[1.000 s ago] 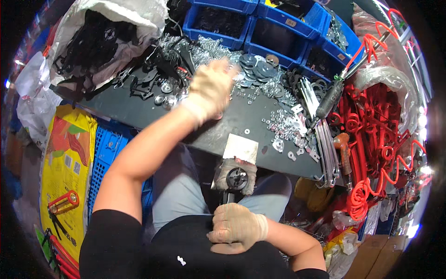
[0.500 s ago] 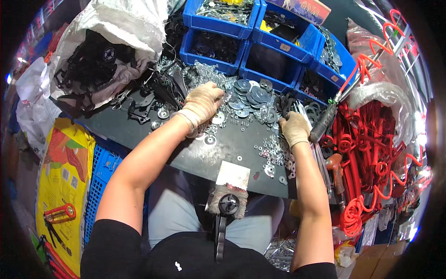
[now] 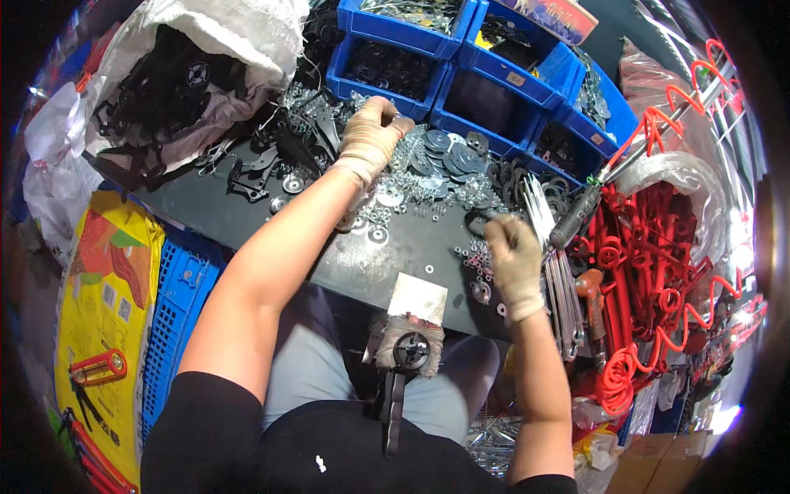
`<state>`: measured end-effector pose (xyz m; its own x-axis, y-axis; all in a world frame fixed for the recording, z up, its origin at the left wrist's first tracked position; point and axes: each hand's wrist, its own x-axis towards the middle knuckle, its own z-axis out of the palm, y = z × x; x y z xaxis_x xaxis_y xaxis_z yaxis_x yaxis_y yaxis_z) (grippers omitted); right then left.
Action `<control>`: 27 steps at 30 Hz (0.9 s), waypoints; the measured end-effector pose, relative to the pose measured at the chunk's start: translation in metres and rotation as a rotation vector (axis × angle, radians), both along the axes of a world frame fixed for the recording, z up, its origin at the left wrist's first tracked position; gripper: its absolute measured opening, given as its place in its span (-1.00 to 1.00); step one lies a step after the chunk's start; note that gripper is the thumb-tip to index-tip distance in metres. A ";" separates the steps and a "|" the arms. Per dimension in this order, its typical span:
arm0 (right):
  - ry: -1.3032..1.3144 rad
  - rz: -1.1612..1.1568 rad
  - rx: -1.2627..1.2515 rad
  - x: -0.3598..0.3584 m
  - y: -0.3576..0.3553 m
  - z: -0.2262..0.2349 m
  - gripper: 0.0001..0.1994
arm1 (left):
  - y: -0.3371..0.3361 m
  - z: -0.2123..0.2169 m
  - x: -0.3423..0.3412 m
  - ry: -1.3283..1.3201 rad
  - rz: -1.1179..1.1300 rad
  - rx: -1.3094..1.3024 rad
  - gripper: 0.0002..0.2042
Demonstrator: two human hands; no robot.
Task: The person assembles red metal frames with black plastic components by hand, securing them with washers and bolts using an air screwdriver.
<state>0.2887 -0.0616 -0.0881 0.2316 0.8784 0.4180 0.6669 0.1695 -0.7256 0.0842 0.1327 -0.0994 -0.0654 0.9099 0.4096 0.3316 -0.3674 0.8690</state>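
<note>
My left hand (image 3: 372, 136), in a pale glove, reaches into a heap of small shiny metal parts (image 3: 401, 156) below the blue bins. Its fingers are curled together, and what they hold is hidden. My right hand (image 3: 514, 255), gloved too, pinches a dark, rounded flat part (image 3: 477, 221) over the table, just above scattered small nuts (image 3: 473, 259). Between my arms, at the table's near edge, a black part with a round hub (image 3: 411, 351) and a long arm rests on a cloth-wrapped support (image 3: 383, 346). A pale square plate (image 3: 418, 298) adjoins it.
Grey discs (image 3: 453, 156) lie mid-table beneath stacked blue bins (image 3: 485, 107). A white sack (image 3: 271, 45) of black parts stands left. Thin metal rods (image 3: 564, 305), a hanging power screwdriver (image 3: 576, 216) and red handle-like parts (image 3: 634, 263) crowd the right, beside a coiled red hose (image 3: 625, 383).
My left hand has moved farther away into the small metal parts. The right hand has drawn back from beside the rods, toward me, with a dark flat part now in its fingers.
</note>
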 end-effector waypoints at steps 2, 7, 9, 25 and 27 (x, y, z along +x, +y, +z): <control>0.047 0.052 -0.039 -0.020 -0.024 -0.006 -0.85 | 0.002 0.002 -0.001 -0.047 0.004 0.046 -0.71; 0.256 0.146 -0.058 -0.046 -0.059 -0.028 -0.89 | 0.029 0.016 -0.027 -0.126 0.239 0.081 -0.69; 0.161 0.134 -0.051 -0.044 -0.062 -0.036 -0.90 | 0.022 0.025 -0.030 0.024 0.201 0.076 -0.71; 0.615 0.040 -0.201 -0.032 -0.067 -0.034 -0.80 | -0.139 0.049 -0.024 -0.038 -0.700 -0.022 -0.65; 0.557 0.099 -0.159 -0.032 -0.071 -0.031 -0.78 | -0.204 0.028 -0.042 0.141 -0.990 0.371 -0.67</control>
<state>0.2563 -0.1325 -0.1192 0.2923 0.9491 0.1177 0.1643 0.0715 -0.9838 0.0421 -0.0710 -0.0716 0.7044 0.3484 0.6184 -0.1710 -0.7623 0.6243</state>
